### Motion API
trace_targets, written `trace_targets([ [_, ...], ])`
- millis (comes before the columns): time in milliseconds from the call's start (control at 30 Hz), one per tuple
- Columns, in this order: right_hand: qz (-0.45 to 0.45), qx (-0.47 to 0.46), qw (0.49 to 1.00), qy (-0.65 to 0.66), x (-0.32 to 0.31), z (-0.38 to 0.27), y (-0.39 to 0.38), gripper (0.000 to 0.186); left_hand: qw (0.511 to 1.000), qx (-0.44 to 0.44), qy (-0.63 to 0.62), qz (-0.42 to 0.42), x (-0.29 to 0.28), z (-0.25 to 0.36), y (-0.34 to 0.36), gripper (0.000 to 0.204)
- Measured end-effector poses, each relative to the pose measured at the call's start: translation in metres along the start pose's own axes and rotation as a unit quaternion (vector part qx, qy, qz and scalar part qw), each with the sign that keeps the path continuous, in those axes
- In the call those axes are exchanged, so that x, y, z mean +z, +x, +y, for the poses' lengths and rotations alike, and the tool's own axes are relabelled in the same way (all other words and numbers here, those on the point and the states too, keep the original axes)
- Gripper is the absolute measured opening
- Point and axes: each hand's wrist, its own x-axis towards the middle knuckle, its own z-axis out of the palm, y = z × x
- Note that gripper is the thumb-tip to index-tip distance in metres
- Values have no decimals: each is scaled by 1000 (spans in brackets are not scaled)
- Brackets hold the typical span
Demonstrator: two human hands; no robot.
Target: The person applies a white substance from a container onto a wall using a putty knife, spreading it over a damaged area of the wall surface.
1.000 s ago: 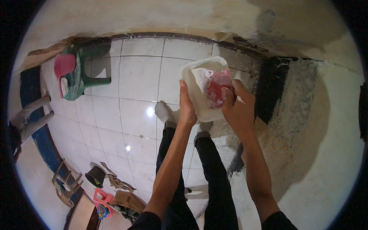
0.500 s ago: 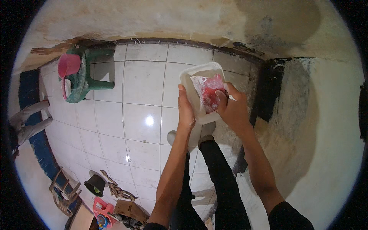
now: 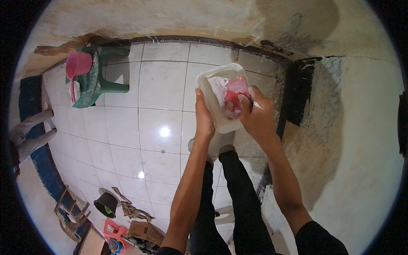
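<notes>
A whitish rectangular plastic tub [image 3: 207, 94] is held up in front of me over the floor. My left hand [image 3: 205, 117] grips its left side, the thumb lying along the wall near the rim. Inside the tub, a flat red scraper [image 3: 236, 90] smeared with white paste is pinched in my right hand [image 3: 259, 114], thumb on its face. White paste [image 3: 217, 87] clings along the scraper's left edge. More white smears my right hand near the knuckles. The fingers behind the scraper and under the tub are hidden.
At the far left a green plastic stool [image 3: 97, 80] bears a pink dipper [image 3: 78, 63]. Patchy walls stand ahead and to the right [image 3: 327, 127]. Nearer left are a dark bucket [image 3: 105, 205], a cardboard box [image 3: 144, 231] and a wooden chair [image 3: 70, 214]. Another person's legs [image 3: 34, 131] show at the left edge.
The scraper has shifted slightly within the tub, and more white paste shows along its left edge. My left hand keeps its hold. The whole view has shifted a little.
</notes>
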Motion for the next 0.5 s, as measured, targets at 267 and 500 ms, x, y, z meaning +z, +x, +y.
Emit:
trace_targets([
  [267, -16, 59, 995, 83, 5, 19, 6, 12, 999, 15, 10, -41, -4, -3, 8, 74],
  [500, -57, 194, 958, 203, -16, 41, 11, 15, 1000, 22, -20, 4, -7, 9, 18, 71],
])
